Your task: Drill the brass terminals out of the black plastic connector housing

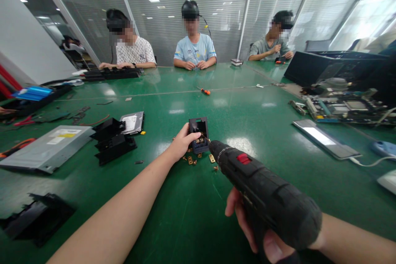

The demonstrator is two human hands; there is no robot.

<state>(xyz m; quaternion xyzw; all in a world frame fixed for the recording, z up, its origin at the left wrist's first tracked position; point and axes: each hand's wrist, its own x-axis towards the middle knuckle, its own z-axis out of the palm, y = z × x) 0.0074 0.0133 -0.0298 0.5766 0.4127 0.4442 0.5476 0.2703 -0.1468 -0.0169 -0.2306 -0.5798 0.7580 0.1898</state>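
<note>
My left hand (183, 142) grips a small black plastic housing (201, 147) near the middle of the green table. Brass-coloured terminals show inside the housing, and my left thumb reaches over its side. Wrapped round the handle of a black cordless drill (262, 185) is my right hand (247, 222), partly hidden under the drill body. The drill's front end points at the housing, its bit reaching to the housing's right side; whether the tip touches a screw I cannot make out. Several small brass pieces (190, 160) and screws lie on the table just below the housing.
Left of my arm lie black plastic housings (116, 148), a hard drive (133, 122) and a silver optical drive (49, 148). A phone (323, 138), a circuit board (343, 105) and a computer case (334, 66) are at right. An orange screwdriver (204, 91) lies ahead. Three people sit across the table.
</note>
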